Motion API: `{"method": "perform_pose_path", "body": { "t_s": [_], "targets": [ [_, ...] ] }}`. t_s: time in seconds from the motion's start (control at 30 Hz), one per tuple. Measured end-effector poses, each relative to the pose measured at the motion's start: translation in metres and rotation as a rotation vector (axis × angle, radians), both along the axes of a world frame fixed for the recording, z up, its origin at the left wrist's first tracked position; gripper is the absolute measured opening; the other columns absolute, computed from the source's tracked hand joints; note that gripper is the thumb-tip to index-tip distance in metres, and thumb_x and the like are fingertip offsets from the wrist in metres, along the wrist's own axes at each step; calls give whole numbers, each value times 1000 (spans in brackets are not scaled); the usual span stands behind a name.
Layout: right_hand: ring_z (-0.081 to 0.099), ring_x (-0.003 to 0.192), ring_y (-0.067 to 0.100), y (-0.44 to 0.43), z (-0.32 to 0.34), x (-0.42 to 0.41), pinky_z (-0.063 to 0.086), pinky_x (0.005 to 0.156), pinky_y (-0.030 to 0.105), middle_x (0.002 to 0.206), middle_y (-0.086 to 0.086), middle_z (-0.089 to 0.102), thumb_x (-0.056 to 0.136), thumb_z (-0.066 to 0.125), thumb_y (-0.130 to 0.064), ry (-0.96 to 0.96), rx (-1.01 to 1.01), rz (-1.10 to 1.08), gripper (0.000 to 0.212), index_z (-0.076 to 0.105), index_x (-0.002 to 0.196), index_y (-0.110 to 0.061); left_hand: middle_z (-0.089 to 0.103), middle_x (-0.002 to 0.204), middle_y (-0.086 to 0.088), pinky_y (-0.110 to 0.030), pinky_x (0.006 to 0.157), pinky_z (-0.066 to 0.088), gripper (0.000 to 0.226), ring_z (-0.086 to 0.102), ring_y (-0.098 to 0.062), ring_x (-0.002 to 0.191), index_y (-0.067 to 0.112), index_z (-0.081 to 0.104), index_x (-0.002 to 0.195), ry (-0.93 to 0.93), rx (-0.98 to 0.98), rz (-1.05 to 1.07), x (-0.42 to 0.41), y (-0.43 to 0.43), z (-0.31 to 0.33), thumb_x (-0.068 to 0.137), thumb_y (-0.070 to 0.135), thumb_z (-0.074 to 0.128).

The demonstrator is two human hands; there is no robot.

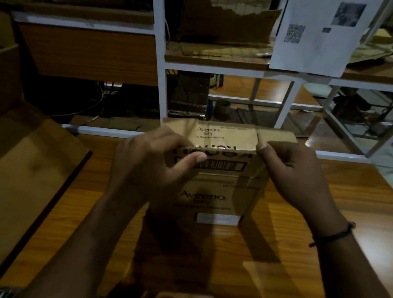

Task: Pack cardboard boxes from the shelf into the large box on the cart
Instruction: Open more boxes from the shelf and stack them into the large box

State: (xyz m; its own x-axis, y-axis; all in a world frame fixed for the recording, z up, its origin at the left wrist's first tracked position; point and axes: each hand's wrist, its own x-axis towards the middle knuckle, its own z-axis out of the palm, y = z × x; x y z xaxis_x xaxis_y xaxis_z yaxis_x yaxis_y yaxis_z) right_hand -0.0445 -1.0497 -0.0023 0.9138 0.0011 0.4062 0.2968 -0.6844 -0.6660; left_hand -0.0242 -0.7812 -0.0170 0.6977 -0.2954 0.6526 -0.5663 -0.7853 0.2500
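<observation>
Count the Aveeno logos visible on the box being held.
2. One Aveeno logo is on the top flap of the box, another lower on its front face. Hidden sides may carry more.

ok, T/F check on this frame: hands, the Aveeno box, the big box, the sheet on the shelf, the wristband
1. The left hand and the right hand both hold the Aveeno box. True.
2. The Aveeno box is inside the large box. False: it is outside it, over the wooden table.
3. A printed sheet with a QR code hangs on the shelf frame. True.
4. The dark wristband is on the left wrist. False: it is on the right wrist.
</observation>
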Motion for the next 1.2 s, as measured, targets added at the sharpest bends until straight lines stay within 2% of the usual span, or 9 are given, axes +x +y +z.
{"method": "perform_pose_path", "body": {
  "t_s": [0.13, 0.23, 0.3, 0.4, 0.5, 0.6, 0.9, 1.03, 1.2],
  "targets": [
    [66, 86, 7, 0, 10, -16, 58, 75, 42, 96, -7, 74, 99, 52, -44, 340, -134, 136, 28, 77, 106, -32, 58, 59, 18, -16, 47, 31, 60, 60, 1, 61, 37, 75, 96, 295, 70, 15, -30, 3, 4, 100, 70, 25],
    [61, 106, 5, 13, 0, -19, 59, 87, 34, 126, -15, 60, 99, 60, -38, 512, -310, 205, 35, 58, 134, -39, 69, 116, 16, -28, 83, 52, 49, 60, 3, 102, 39, 62, 130, 499, 160, -22, -30, 0, -11, 101, 66, 33],
    [49, 128, 10, 26, -16, -16, 48, 109, 42, 145, -13, 48, 97, 62, -40, 462, -481, 181, 56, 40, 149, -41, 43, 157, 16, -34, 114, 33, 57, 38, -7, 142, 41, 38, 153, 502, 262, 6, -25, -7, -30, 100, 60, 46],
    [34, 143, 16, 41, -44, -7, 20, 126, 43, 156, -9, 38, 94, 66, -41, 308, -688, 140, 76, 25, 157, -39, 40, 159, 13, -31, 116, 22, 67, 29, -11, 148, 36, 32, 157, 410, 253, 37, -16, -17, -55, 98, 51, 58],
    [38, 140, 20, 54, -70, 1, 22, 122, 46, 151, -6, 43, 89, 73, -37, 222, -701, 80, 78, 30, 154, -38, 60, 137, 8, -40, 103, 37, 68, 42, -17, 130, 31, 48, 149, 321, 191, 71, -10, -21, -76, 87, 32, 74],
    [51, 114, 21, 61, -96, 6, 37, 103, 44, 126, -2, 57, 74, 83, -30, 85, -629, 7, 68, 51, 134, -29, 63, 132, 8, -40, 100, 33, 70, 42, -22, 126, 30, 52, 147, 263, 140, 88, -2, -24, -91, 82, 22, 75],
    [51, 99, 22, 59, -109, 15, 39, 86, 40, 113, 0, 58, 64, 85, -27, -99, -640, -41, 69, 54, 125, -25, 66, 131, 10, -51, 115, 12, 43, 32, -29, 143, 30, 65, 124, 155, 187, 132, 4, -31, -81, 83, 42, 73],
    [52, 98, 21, 58, -109, 15, 41, 85, 40, 113, 0, 59, 57, 89, -27, -130, -634, -50, 77, 51, 124, -25, 50, 155, 6, -68, 119, 3, 38, 16, -36, 155, 33, 72, 116, 111, 231, 232, 2, -35, -60, 88, 58, 64],
    [52, 97, 21, 58, -111, 15, 44, 84, 42, 111, 0, 60, 55, 88, -29, -163, -604, -54, 77, 48, 121, -27, 20, 170, -4, -73, 117, 5, 47, 4, -43, 156, 28, 64, 134, 82, 199, 531, 19, -7, -46, 94, 51, 58]
  ]
}}
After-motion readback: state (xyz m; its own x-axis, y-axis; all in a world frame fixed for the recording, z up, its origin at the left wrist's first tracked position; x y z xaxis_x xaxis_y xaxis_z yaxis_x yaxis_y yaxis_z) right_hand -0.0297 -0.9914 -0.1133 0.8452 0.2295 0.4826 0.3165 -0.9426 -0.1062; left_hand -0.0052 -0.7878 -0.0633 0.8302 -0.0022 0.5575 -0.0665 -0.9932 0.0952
